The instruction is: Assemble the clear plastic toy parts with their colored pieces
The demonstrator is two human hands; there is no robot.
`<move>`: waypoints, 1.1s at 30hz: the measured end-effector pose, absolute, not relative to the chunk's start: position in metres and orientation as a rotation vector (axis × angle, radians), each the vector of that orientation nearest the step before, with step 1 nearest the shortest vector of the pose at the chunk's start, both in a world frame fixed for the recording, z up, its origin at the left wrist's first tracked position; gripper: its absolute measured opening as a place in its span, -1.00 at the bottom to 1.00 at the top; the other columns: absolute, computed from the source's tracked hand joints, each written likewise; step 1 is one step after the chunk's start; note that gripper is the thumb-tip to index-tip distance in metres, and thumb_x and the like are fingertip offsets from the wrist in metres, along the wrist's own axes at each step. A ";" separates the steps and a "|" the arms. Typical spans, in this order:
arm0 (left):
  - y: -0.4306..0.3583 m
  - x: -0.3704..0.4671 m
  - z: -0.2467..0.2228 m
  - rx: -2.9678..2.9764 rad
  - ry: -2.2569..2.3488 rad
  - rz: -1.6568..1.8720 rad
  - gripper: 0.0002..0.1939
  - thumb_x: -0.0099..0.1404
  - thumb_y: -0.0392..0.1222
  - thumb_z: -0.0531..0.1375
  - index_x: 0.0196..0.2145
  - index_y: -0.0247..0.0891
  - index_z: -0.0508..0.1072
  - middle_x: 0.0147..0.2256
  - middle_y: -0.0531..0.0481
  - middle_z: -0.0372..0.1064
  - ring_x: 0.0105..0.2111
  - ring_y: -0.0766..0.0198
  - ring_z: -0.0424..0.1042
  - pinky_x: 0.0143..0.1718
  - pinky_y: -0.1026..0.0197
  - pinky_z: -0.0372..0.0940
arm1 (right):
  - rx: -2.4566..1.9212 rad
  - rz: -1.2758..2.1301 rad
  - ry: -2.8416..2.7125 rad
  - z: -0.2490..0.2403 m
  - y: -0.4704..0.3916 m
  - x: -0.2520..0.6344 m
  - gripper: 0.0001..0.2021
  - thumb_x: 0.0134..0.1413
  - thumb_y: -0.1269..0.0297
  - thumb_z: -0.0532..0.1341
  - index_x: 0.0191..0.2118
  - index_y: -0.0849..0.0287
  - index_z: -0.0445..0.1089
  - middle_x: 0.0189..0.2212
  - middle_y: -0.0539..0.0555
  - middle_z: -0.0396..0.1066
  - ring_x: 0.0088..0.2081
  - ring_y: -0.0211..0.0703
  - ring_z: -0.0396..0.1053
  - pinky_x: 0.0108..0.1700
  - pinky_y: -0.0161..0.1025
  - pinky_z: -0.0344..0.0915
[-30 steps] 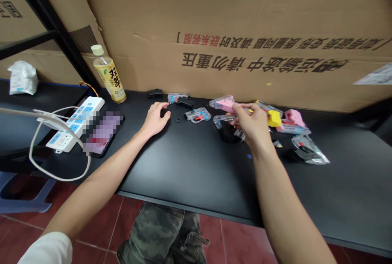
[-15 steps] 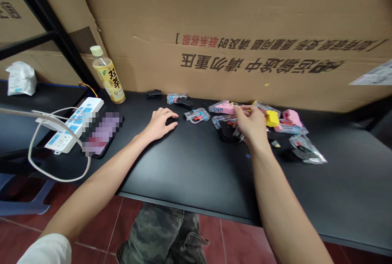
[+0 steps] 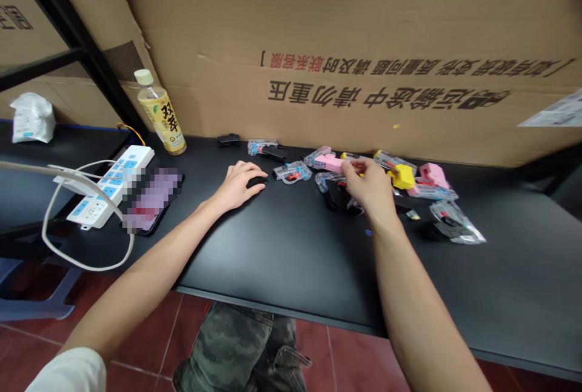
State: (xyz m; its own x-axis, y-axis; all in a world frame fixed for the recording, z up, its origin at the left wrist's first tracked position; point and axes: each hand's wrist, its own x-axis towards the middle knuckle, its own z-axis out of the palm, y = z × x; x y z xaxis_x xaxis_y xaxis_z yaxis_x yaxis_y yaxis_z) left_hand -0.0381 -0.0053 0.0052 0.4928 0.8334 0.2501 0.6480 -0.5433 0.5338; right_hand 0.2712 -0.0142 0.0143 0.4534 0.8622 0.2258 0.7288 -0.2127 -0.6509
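My left hand lies on the black table with thumb and fingers closed around a small black piece. Just beyond its fingertips is a clear toy gun with blue and red parts. My right hand pinches the near end of a pink and clear toy gun, partly hidden by the fingers. Under and around that hand lie a black part and another clear toy piece. A yellow and clear toy gun lies to its right.
Farther right are a pink block-like toy piece and a clear bag. A bottle, power strip and phone stand or lie at left. A large cardboard sheet closes off the back.
My right hand has shifted slightly left, and the pink toy gun has moved left and turned with it. My left hand has barely moved.
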 end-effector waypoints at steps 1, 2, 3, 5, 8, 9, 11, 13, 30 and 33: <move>-0.005 -0.038 0.005 2.382 1.220 0.691 -0.75 0.39 -0.14 0.25 0.00 -0.11 0.58 0.04 -0.10 0.50 0.07 0.03 0.33 0.11 -0.06 0.18 | -2.000 0.242 -1.334 0.015 -0.015 0.271 -0.73 0.15 0.05 0.21 -0.21 0.16 0.45 -0.26 0.28 0.58 -0.14 0.19 0.53 -0.01 0.10 0.38; -0.005 -0.038 0.004 2.390 1.203 0.687 -0.76 0.40 -0.13 0.24 -0.01 -0.11 0.59 0.05 -0.09 0.50 0.07 0.03 0.33 0.12 -0.07 0.17 | -2.005 0.245 -1.343 0.016 -0.015 0.270 -0.72 0.15 0.05 0.21 -0.21 0.16 0.45 -0.24 0.29 0.58 -0.13 0.20 0.53 0.00 0.11 0.38; -0.005 -0.038 0.004 2.396 1.191 0.682 -0.77 0.40 -0.13 0.23 -0.03 -0.12 0.59 0.06 -0.09 0.51 0.08 0.03 0.33 0.13 -0.07 0.17 | -2.009 0.247 -1.352 0.016 -0.015 0.270 -0.72 0.16 0.05 0.21 -0.20 0.17 0.45 -0.23 0.29 0.58 -0.12 0.21 0.52 0.00 0.11 0.38; -0.004 -0.038 0.003 2.401 1.181 0.669 -0.79 0.41 -0.14 0.23 -0.06 -0.13 0.60 0.05 -0.08 0.53 0.08 0.04 0.33 0.14 -0.08 0.16 | -2.015 0.249 -1.367 0.015 -0.015 0.270 -0.70 0.16 0.04 0.20 -0.19 0.18 0.46 -0.20 0.30 0.57 -0.10 0.21 0.52 0.01 0.12 0.37; -0.003 -0.038 0.002 2.400 1.185 0.663 -0.81 0.40 -0.15 0.23 -0.09 -0.14 0.61 0.03 -0.09 0.54 0.07 0.04 0.34 0.13 -0.09 0.17 | -2.006 0.229 -1.380 0.012 -0.014 0.272 -0.71 0.15 0.05 0.21 -0.19 0.18 0.47 -0.20 0.30 0.57 -0.10 0.20 0.51 0.01 0.11 0.37; -0.003 -0.038 0.002 2.399 1.187 0.663 -0.82 0.40 -0.15 0.23 -0.09 -0.14 0.61 0.02 -0.09 0.54 0.06 0.04 0.34 0.13 -0.09 0.18 | -1.996 0.216 -1.386 0.010 -0.014 0.273 -0.71 0.15 0.05 0.21 -0.20 0.17 0.48 -0.21 0.29 0.57 -0.11 0.20 0.51 0.00 0.11 0.37; -0.003 -0.038 0.003 2.398 1.201 0.657 -0.82 0.39 -0.16 0.24 -0.09 -0.13 0.61 0.01 -0.09 0.54 0.05 0.04 0.35 0.13 -0.09 0.18 | -1.962 0.187 -1.399 0.007 -0.013 0.275 -0.71 0.13 0.05 0.21 -0.21 0.17 0.49 -0.22 0.28 0.57 -0.12 0.19 0.50 -0.01 0.10 0.37; -0.005 -0.037 0.005 2.398 1.231 0.640 -0.81 0.39 -0.17 0.25 -0.08 -0.15 0.60 0.00 -0.09 0.54 0.06 0.05 0.35 0.13 -0.07 0.18 | -1.925 0.159 -1.406 0.005 -0.012 0.276 -0.71 0.11 0.06 0.21 -0.22 0.17 0.48 -0.22 0.28 0.57 -0.14 0.18 0.49 -0.03 0.09 0.37; -0.010 -0.036 0.012 2.394 1.198 0.612 -0.73 0.41 -0.21 0.22 0.05 -0.14 0.54 0.05 -0.06 0.54 0.09 0.06 0.36 0.12 -0.02 0.18 | -1.479 0.009 -2.034 -0.014 -0.006 0.260 -0.62 0.31 0.15 0.09 0.02 0.15 0.57 0.15 0.23 0.50 0.19 0.25 0.38 0.28 0.28 0.19; -0.010 -0.036 0.011 2.406 1.143 0.599 -0.73 0.42 -0.21 0.21 0.05 -0.12 0.54 0.04 -0.06 0.55 0.09 0.07 0.36 0.13 -0.02 0.17 | -1.520 0.008 -1.988 -0.015 -0.005 0.262 -0.62 0.30 0.13 0.10 0.02 0.12 0.59 0.13 0.21 0.51 0.20 0.28 0.35 0.26 0.30 0.21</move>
State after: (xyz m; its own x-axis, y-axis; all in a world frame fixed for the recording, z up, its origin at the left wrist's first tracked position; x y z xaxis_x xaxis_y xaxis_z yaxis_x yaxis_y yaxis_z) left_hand -0.0359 -0.0097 0.0107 0.5719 0.7947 0.2032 0.6194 -0.5808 0.5282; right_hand 0.2616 -0.0052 -0.0154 -0.1378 0.8718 0.4701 0.8679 0.3350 -0.3668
